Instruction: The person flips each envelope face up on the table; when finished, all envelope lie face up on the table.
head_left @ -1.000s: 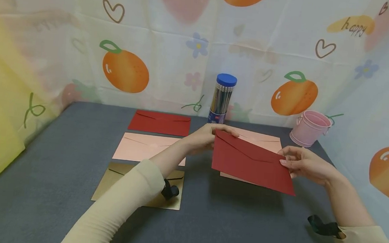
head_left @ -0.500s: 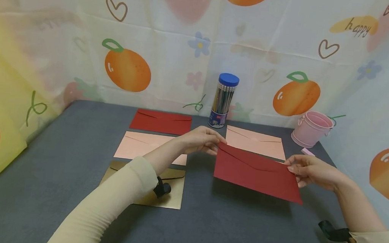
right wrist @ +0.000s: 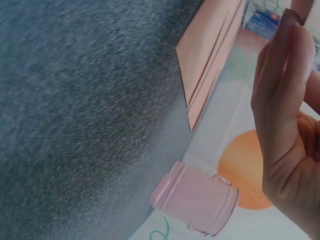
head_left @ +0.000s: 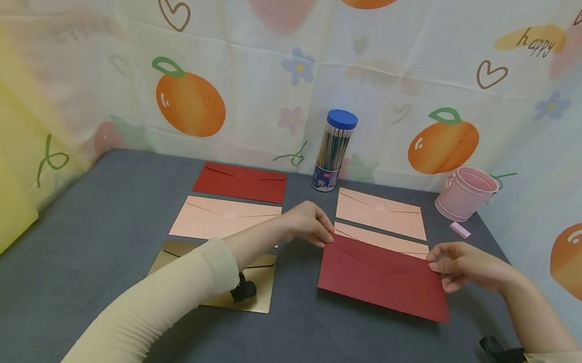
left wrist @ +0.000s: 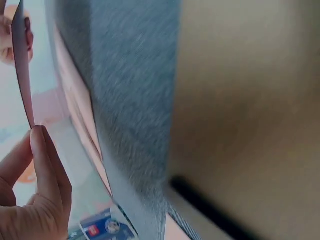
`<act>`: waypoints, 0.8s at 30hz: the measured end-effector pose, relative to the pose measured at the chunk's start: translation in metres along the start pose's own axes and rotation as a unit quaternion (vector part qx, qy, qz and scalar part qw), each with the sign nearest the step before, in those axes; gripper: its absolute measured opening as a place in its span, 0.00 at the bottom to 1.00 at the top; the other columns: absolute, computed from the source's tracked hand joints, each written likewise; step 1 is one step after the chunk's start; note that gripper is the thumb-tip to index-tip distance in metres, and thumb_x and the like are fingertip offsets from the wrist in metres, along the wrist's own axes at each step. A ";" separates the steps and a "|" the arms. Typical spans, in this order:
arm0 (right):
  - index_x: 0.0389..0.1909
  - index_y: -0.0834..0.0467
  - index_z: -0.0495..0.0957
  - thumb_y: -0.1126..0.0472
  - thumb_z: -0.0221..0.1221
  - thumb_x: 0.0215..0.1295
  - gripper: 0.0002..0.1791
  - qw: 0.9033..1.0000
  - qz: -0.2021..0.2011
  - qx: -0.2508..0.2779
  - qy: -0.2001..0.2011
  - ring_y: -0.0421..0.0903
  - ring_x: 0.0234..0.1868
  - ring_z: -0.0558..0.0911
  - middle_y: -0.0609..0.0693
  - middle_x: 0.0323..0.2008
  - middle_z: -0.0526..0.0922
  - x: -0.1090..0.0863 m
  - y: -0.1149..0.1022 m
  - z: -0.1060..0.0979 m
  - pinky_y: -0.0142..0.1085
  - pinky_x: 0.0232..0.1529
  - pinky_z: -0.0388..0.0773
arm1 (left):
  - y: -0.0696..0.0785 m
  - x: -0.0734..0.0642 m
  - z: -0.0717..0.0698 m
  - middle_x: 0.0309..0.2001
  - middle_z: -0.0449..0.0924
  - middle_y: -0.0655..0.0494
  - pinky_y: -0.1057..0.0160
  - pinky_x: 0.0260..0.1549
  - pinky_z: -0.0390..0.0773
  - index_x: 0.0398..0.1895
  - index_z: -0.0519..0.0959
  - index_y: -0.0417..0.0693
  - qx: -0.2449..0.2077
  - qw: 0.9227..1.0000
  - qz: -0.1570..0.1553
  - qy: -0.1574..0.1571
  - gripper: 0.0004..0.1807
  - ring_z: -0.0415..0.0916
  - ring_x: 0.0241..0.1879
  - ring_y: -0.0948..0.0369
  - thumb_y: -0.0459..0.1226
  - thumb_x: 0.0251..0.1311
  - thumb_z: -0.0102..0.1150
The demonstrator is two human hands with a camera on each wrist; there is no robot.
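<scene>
A dark red envelope [head_left: 383,280] hangs tilted above the table, stretched between both hands. My left hand [head_left: 310,224] pinches its upper left corner, thumb against fingers, as the left wrist view also shows. At the upper right corner my right hand [head_left: 461,267] pinches the envelope's edge. Just behind it lies a pink envelope [head_left: 364,233], its lower part hidden by the red one. Farther back is another pink envelope [head_left: 381,212], flat on the table.
On the left lie a red envelope [head_left: 239,182], a pink envelope [head_left: 216,218] and a gold envelope [head_left: 261,293], partly behind the left arm. A blue-lidded tub of pencils [head_left: 331,150] stands at the back. Right of it are a pink bucket [head_left: 461,195] and a small pink block [head_left: 460,230].
Both hands have brought the red envelope down and toward the front of the table. The two pink envelopes behind it have come into view, as has the small pink block.
</scene>
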State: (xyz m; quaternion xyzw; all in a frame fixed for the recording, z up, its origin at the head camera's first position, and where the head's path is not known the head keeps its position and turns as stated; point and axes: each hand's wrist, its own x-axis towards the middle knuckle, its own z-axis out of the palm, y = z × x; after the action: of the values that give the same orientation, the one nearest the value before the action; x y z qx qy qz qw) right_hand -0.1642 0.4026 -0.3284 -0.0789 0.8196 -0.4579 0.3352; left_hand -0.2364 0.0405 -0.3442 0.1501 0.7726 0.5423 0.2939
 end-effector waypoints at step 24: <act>0.40 0.69 0.77 0.60 0.60 0.68 0.13 0.996 0.069 -0.049 -0.001 0.35 0.19 0.82 0.50 0.21 0.84 0.002 0.019 0.019 0.27 0.25 0.82 | -0.023 -0.006 0.038 0.24 0.83 0.50 0.69 0.22 0.84 0.28 0.86 0.34 0.126 0.992 0.003 0.026 0.06 0.77 0.16 0.67 0.25 0.45 0.74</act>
State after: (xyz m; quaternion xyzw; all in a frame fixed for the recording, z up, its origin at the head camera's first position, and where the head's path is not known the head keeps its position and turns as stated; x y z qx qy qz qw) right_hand -0.1510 0.3992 -0.3515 -0.0392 0.8443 -0.3927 0.3625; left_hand -0.2059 0.0568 -0.3731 0.1738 0.8417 0.4457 0.2505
